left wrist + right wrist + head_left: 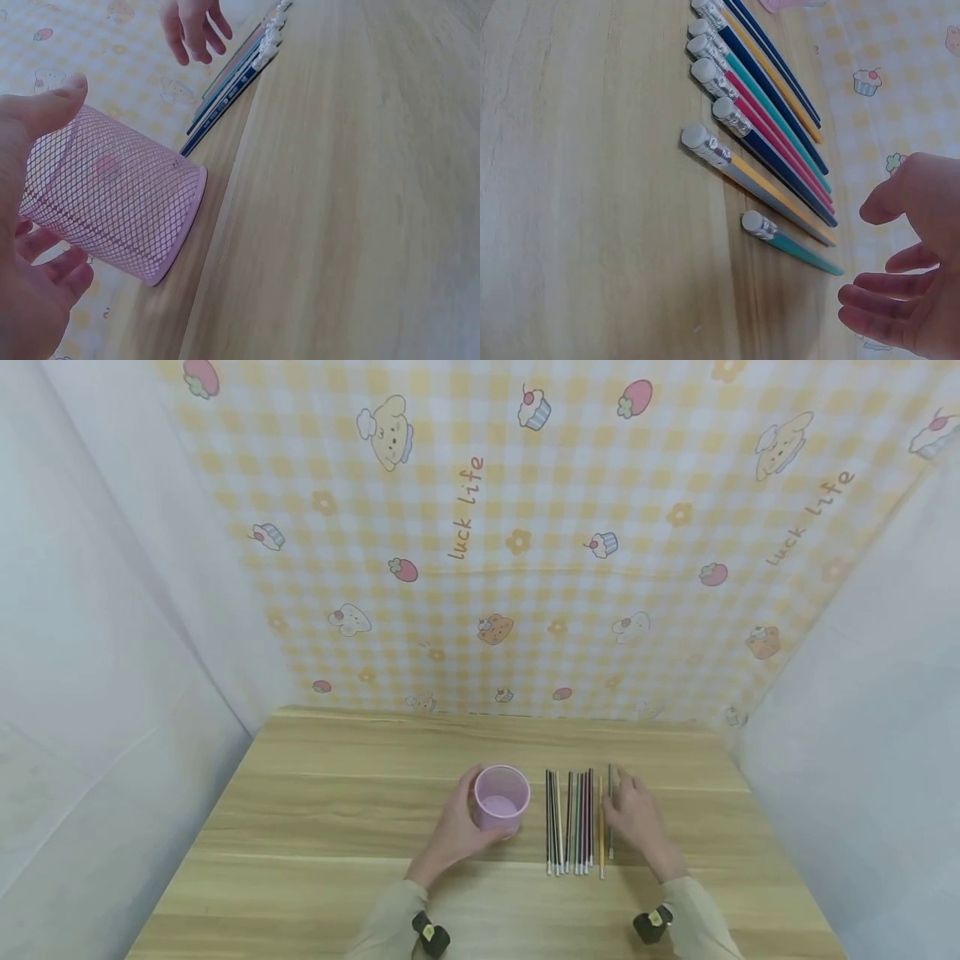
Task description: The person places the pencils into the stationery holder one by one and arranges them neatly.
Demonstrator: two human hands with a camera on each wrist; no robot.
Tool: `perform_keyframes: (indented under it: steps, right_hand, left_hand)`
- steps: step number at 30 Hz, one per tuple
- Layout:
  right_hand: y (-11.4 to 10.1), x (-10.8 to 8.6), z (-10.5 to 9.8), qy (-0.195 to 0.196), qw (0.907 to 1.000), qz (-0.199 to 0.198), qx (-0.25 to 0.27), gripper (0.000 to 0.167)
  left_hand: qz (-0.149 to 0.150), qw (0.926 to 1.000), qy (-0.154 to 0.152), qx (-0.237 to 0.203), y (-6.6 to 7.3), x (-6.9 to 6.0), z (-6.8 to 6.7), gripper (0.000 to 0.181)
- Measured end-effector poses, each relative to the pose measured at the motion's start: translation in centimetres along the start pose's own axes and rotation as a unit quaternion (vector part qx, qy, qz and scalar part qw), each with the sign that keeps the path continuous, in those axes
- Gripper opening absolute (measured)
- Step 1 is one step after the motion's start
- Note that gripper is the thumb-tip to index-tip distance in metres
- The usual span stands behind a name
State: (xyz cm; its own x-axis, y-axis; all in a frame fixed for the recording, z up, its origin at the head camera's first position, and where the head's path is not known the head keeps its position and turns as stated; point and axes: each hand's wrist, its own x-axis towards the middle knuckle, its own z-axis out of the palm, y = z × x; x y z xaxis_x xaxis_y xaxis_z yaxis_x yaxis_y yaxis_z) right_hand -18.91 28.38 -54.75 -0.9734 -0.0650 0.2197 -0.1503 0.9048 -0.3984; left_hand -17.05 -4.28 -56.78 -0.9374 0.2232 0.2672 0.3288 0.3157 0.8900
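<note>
Left-hand grip [456,827] is holding the cup [112,195], thumb and fingers wrapping opposite sides of its pink mesh wall. Upright, the cup is standing on the counter [337,827], just left of a row of pencils [780,124]. Beyond them, the right-hand grip [636,814] is showing parted, loosely bent fingers beside the green pencil [802,253]; whether they are touching it, the views are not telling. That pencil is lying at the row's right end, next to the yellow pencil [769,193]. All are lying side by side, their white erasers [696,136] facing the person. Pale sleeves [390,918] are covering the forearms. Behind the counter, a yellow-checked cloth [555,485] is hanging, showing cupcakes, strawberries and the words "luck life".
</note>
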Motion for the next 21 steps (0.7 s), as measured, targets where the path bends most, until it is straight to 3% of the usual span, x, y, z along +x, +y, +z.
perform_keyframes:
  steps: [6, 11, 21]
  right_hand:
    - [0.3, 0.0, 0.4, -0.032, 0.9975, 0.057, 0.026, 0.058]
    - [0.5, 0.0, 0.8, -0.044, 0.9927, 0.094, 0.061, 0.055]
    - [1.1, 0.2, 2.0, -0.016, 0.9892, 0.114, 0.091, 0.042]
  left_hand:
    - [-0.035, 0.9989, 0.013, -0.029, 0.1, 0.2, 0.7, 0.111]
    - [-0.034, 0.9981, 0.029, -0.043, 0.2, 0.3, 0.9, 0.106]
    - [-0.032, 0.9976, 0.032, -0.053, 0.0, 0.5, 1.1, 0.099]
